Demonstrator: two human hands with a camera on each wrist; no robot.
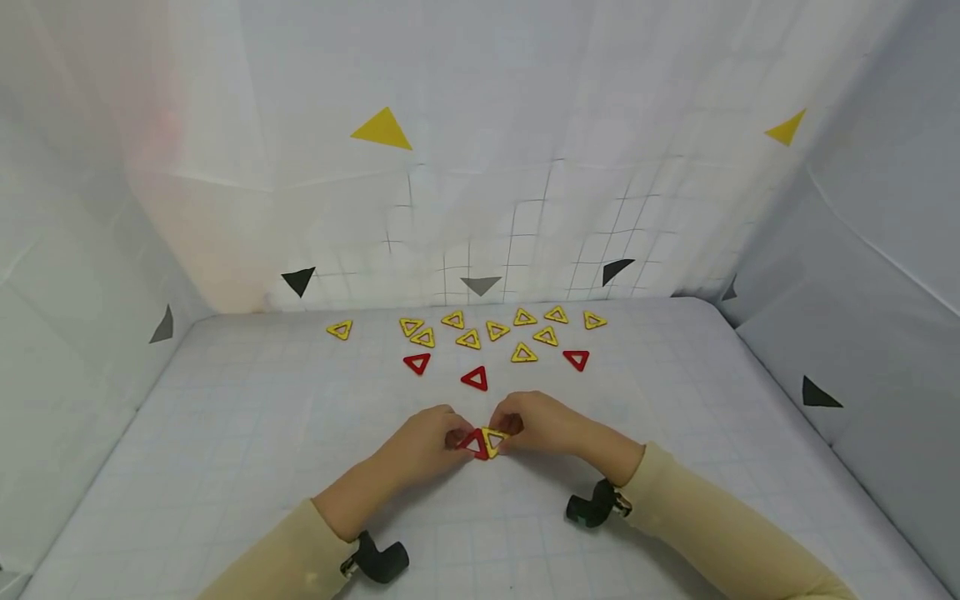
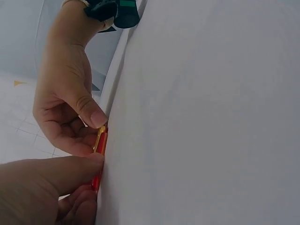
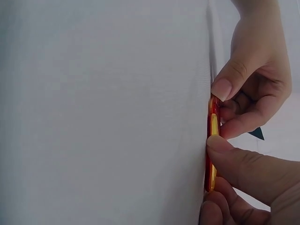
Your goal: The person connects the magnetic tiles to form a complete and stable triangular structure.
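Note:
A red triangular tile (image 1: 482,447) and a yellow triangular tile (image 1: 495,431), both hollow frames, lie edge to edge at the middle of the table. My left hand (image 1: 423,442) pinches the red one at its left corner between thumb and fingers. From the other side my right hand (image 1: 543,423) grips the yellow tile with thumb and fingertips. In the left wrist view the red tile (image 2: 96,180) shows edge-on, low over the white surface. The right wrist view shows the yellow tile (image 3: 213,174) edge-on under the right thumb, overlapping red behind it.
Beyond the hands lie loose red triangular tiles, one left (image 1: 417,363), one middle (image 1: 480,379), one right (image 1: 576,360). Several yellow triangular tiles (image 1: 524,353) spread behind them. White sheet walls (image 1: 480,208) with coloured triangle marks enclose the white table (image 1: 247,433) at back and sides.

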